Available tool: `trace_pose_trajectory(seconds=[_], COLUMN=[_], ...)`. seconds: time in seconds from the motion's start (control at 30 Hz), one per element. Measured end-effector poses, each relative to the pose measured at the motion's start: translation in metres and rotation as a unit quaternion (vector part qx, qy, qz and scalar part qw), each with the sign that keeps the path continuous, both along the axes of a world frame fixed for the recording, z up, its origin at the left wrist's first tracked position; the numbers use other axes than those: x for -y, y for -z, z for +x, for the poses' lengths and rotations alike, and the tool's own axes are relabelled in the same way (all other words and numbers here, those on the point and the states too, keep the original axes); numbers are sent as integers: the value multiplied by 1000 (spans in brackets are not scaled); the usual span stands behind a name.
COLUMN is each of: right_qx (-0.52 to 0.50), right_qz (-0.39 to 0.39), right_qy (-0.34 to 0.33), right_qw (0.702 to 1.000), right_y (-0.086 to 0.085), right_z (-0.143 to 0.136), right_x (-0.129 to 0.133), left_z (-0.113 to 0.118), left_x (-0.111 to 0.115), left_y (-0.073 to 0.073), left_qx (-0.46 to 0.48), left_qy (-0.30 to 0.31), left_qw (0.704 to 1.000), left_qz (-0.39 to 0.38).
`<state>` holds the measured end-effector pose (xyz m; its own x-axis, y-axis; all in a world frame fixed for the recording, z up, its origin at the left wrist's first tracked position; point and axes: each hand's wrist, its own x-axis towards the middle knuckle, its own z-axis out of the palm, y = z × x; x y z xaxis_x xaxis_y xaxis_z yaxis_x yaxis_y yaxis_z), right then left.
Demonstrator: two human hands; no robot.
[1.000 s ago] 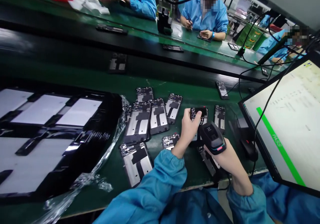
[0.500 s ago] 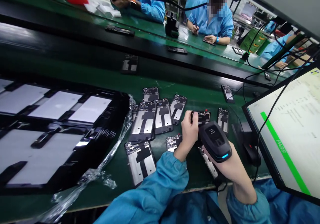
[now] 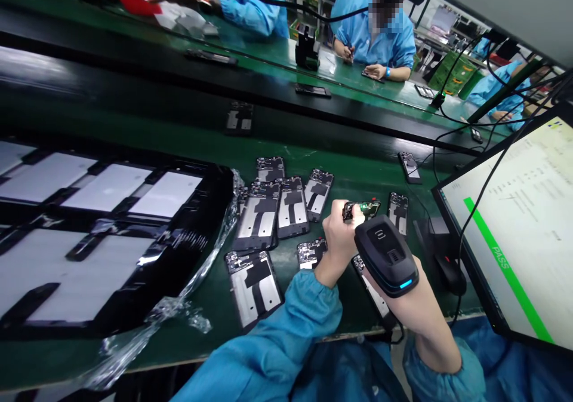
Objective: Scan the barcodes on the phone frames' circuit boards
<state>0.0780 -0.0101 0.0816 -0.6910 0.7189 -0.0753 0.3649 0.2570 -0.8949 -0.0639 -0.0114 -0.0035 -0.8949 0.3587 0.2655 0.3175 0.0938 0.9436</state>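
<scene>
My left hand (image 3: 339, 233) is closed on an opened phone (image 3: 367, 209), its thumb over the near edge; a green circuit board shows at its top. My right hand (image 3: 401, 304) is wrapped round a black barcode scanner (image 3: 385, 252) with a lit blue strip, which hides most of my fingers. The scanner's front end is close to the held phone. Beneath my right forearm lies another opened phone (image 3: 370, 288), partly covered. Beside my left wrist is an opened phone (image 3: 310, 254). A larger opened phone (image 3: 255, 288) rests to the left.
Several more opened phones (image 3: 257, 217) lie left of my hands. A tray (image 3: 210, 211) with white panels and torn clear wrap (image 3: 179, 306) fills the left. On the right stand a monitor (image 3: 510, 235) showing a green PASS bar and a mouse (image 3: 450, 273). Co-workers in blue sit opposite.
The phone in my left hand has tilted, and its green board now shows. The scanner has shifted slightly. Across the line, a co-worker's hands have moved left towards the red container.
</scene>
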Motion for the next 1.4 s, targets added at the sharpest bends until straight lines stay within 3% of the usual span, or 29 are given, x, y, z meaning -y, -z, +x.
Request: trace_pose_trajectory(seconds=[0.47,0.7,0.87,1.2,1.4], right_qx=[24,18,26,17,-4], right_qz=[6,-9,-8,-10,0], right_qy=[44,47,87,62,47], right_qw=[999,999,996,998,999], right_y=[-4,-3,1,-6,2], right_z=[19,28,33,30,14], right_x=[5,4,4,-1,8], left_z=[-3,-10,-12,-11,3], left_x=[-4,-5,-4,-6,-8], left_y=[8,13,13,16,8], left_qx=[-67,-98,-113,-122,-128], left_qy=[-27,1,8,-3,-41], left_qw=[997,995,993,992,991], left_qz=[11,29,33,22,10])
